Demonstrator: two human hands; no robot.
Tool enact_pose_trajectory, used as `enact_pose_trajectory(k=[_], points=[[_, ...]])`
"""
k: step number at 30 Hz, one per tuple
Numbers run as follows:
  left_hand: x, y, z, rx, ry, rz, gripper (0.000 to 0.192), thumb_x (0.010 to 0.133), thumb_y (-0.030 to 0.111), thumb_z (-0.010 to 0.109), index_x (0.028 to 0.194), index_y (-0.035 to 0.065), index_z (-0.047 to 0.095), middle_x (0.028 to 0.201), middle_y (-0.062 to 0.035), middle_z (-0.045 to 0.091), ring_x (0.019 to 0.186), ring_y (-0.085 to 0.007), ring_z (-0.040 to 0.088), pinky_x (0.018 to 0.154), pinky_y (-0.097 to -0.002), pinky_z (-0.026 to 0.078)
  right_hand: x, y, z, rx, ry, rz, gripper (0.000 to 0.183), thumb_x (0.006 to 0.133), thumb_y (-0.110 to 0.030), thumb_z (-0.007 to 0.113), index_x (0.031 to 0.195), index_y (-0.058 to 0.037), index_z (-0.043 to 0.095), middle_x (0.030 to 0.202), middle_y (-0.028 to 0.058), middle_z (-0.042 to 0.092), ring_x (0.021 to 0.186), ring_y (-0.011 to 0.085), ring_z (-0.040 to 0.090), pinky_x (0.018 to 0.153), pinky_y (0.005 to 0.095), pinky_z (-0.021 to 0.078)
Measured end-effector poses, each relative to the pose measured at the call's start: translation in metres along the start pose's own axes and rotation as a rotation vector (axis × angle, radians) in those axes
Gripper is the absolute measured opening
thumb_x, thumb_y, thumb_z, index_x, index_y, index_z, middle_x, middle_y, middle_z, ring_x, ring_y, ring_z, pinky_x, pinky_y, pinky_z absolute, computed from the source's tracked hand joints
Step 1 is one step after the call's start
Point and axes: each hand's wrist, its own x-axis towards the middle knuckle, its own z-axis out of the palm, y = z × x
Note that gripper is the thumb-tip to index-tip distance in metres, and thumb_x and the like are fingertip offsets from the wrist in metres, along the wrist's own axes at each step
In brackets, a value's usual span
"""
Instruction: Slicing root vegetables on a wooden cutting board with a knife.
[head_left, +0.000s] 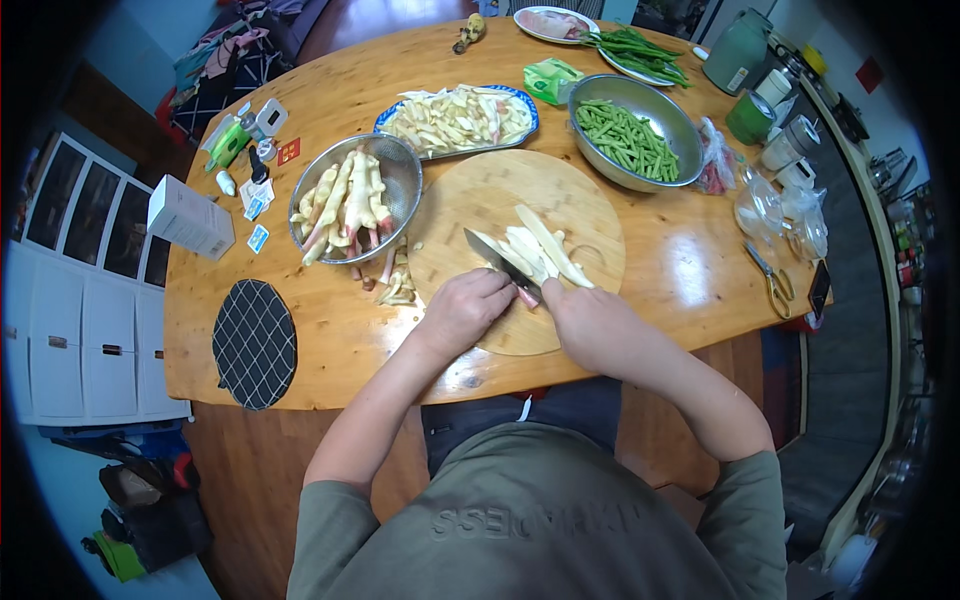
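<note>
A round wooden cutting board (457, 195) lies before me. My right hand (592, 319) is closed round the handle of a kitchen knife (496, 259), whose blade points up and left. Beside the blade, my left hand (469, 304) presses on a pink-tipped piece of ginger root (528, 298); most of its grip is hidden. Pale ginger slices (551, 244) lie beyond the blade. To the left, a metal strainer (409, 169) holds peeled young ginger (360, 195). Behind the board, a blue-rimmed platter (531, 112) bears cut ginger (457, 116).
Ginger trimmings (399, 285) lie at the board's left edge. A metal bowl (690, 142) of cut green beans (626, 142) stands behind right. Scissors (772, 277) lie near the right edge, a checked dark pad (255, 345) and a white box (191, 217) at left.
</note>
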Motion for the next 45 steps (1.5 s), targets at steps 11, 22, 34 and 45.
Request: enact_pose_trajectory(k=[11, 22, 34, 45], points=[[0.002, 0.001, 0.002, -0.022, 0.035, 0.011, 0.020, 0.078, 0.006, 0.073, 0.097, 0.0014, 0.074, 0.095, -0.0103, 0.071, 0.083, -0.0269, 0.068, 0.070, -0.0373, 0.057, 0.010, 0.019, 0.018, 0.087, 0.053, 0.098, 0.017, 0.097, -0.006, 0.046, 0.110, 0.0037, 0.050, 0.086, 0.0292, 0.070, 0.085, 0.0477, 0.070, 0.081, 0.0570, 0.0531], [0.001, 0.001, 0.001, -0.015, 0.026, -0.005, 0.019, 0.078, 0.006, 0.073, 0.096, 0.0026, 0.075, 0.093, -0.0096, 0.071, 0.080, -0.0267, 0.068, 0.069, -0.0373, 0.056, -0.004, 0.014, 0.011, 0.038, 0.065, 0.033, 0.017, 0.092, -0.002, 0.047, 0.108, 0.0036, 0.049, 0.081, 0.0302, 0.068, 0.082, 0.0481, 0.070, 0.076, 0.0560, 0.0549], [0.001, 0.000, 0.002, -0.015, 0.026, 0.015, 0.020, 0.077, 0.005, 0.073, 0.097, 0.0017, 0.075, 0.094, -0.0101, 0.071, 0.082, -0.0262, 0.069, 0.070, -0.0364, 0.057, 0.014, 0.018, 0.020, 0.105, 0.056, 0.132, 0.017, 0.093, -0.003, 0.048, 0.108, 0.0039, 0.051, 0.090, 0.0321, 0.069, 0.090, 0.0486, 0.070, 0.079, 0.0559, 0.0548], [-0.001, 0.000, 0.002, 0.011, 0.026, 0.009, 0.020, 0.080, 0.007, 0.072, 0.098, 0.0017, 0.075, 0.096, -0.0109, 0.071, 0.083, -0.0269, 0.069, 0.071, -0.0365, 0.057, -0.006, 0.010, 0.015, 0.022, 0.050, 0.005, 0.027, 0.095, -0.002, 0.046, 0.119, 0.0076, 0.050, 0.080, 0.0275, 0.070, 0.077, 0.0453, 0.071, 0.072, 0.0548, 0.0554]])
